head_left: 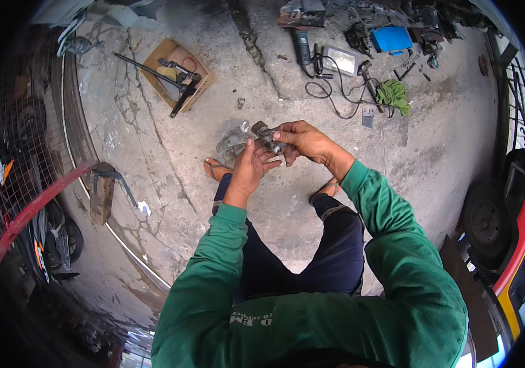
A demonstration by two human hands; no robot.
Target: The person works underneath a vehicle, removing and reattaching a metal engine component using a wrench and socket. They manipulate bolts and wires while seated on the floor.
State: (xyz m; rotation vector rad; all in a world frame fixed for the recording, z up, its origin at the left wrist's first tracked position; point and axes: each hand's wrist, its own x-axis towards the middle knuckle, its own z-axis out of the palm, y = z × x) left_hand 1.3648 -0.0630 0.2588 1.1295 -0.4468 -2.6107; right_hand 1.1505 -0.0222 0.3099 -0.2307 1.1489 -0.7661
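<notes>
A grimy metal part (265, 134) with a knobbed end is held above the floor in front of the person, in the grip of the right hand (304, 142), whose thumb and fingers are clamped on it from the right. The left hand (249, 170) is close beside it, palm turned inward and fingers spread beneath the part's lower end; whether those fingertips press on it I cannot tell. Both forearms are in green sleeves (216, 245), and below them are dark trousers (330, 257) and two feet in thong sandals (215, 167), set apart on the cracked concrete floor (277, 214). Just past the left foot lies a crumpled sheet of clear plastic (230, 140), partly behind the hands. To the left stands a wooden block (101, 196) with a bent grey strip at its top. Further off, a small metal fitting (241, 103) lies on the concrete, near an open box (206, 81) with tools in it, a long dark bar (136, 63) jutting over its side. Off to the right are a bunched green cloth (392, 96), a white rectangular tray (340, 61), a teal-bodied angle grinder (302, 47) and, farthest, a flat blue case (391, 38).
</notes>
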